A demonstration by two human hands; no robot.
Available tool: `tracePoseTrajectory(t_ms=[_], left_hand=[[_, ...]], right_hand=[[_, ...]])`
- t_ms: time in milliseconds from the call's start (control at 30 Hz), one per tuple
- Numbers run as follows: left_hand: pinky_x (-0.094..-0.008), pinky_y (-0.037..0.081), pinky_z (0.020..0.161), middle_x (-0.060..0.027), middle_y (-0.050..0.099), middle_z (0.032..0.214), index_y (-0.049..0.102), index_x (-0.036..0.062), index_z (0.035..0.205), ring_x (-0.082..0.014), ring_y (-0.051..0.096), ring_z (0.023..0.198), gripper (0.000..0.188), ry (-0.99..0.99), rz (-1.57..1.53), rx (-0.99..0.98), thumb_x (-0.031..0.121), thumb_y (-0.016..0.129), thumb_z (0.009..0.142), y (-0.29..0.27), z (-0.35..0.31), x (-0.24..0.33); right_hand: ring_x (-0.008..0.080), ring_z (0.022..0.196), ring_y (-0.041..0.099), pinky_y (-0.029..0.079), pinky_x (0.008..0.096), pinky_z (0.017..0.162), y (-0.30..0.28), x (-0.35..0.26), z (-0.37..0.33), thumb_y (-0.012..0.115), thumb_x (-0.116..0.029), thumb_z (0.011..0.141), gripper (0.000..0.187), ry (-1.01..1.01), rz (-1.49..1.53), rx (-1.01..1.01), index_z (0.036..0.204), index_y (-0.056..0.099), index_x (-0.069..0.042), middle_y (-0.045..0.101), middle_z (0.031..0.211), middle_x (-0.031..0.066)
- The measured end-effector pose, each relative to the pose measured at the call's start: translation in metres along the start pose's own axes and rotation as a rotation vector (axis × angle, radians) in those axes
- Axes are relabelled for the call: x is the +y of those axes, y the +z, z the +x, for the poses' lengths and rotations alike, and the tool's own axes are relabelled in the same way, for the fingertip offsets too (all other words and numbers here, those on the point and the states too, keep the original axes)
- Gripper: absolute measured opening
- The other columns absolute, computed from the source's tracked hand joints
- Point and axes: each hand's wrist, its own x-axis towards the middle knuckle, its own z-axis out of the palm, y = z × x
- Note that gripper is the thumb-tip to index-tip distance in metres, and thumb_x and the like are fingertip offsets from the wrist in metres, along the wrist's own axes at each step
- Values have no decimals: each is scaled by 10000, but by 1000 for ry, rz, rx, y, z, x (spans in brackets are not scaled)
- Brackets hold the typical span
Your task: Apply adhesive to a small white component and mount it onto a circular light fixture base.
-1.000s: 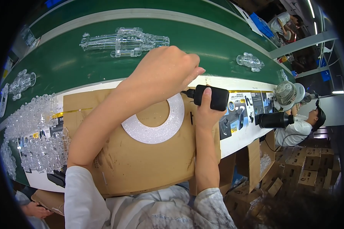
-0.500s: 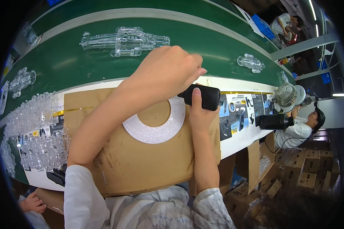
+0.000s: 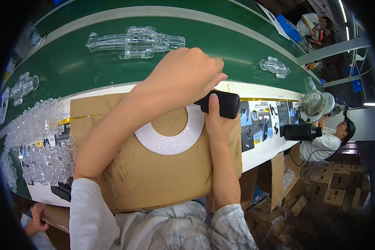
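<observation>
Clasping boxy black bottle [image 3: 226, 105] in right grip [image 3: 219, 123], left grip [image 3: 192, 71] unclear, speckled white ring [image 3: 171, 146]

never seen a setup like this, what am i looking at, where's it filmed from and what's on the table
There's no robot: a person works bare-handed. All views come from one wide fisheye camera worn on their head, so straight edges bend. The right hand holds a black container; the left hand is beside it, its fingers mostly hidden. A white ring lies on brown cardboard. Clear plastic parts crowd the left side, with more on the green surface beyond.
</observation>
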Motion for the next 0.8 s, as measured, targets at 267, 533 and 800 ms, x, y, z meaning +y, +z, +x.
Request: tracePoseTrajectory(t_ms=[267,533,800], left_hand=[[-426,517,632,-150,656,698,681,16,835,-344,647,667,235,-8,4,-17,226,656,937,0,0,0],[-421,522,648,-143,672,727,672,15,827,-342,655,684,236,-12,9,-17,227,665,929,-1,-1,0],[-409,527,652,-137,689,744,667,15,824,-321,670,690,176,21,-58,29,175,711,880,0,-2,-3]], right_hand=[[129,803,676,545,267,723,-5,4,0,793,-187,881,281,24,-39,-15,1022,713,42,726,933,79],[139,841,676,545,272,739,0,3,1,781,-195,890,294,-22,-22,1,1053,697,35,716,971,87],[106,545,588,432,232,422,-2,17,8,786,-241,893,333,-48,-24,144,1008,628,29,664,820,66]])
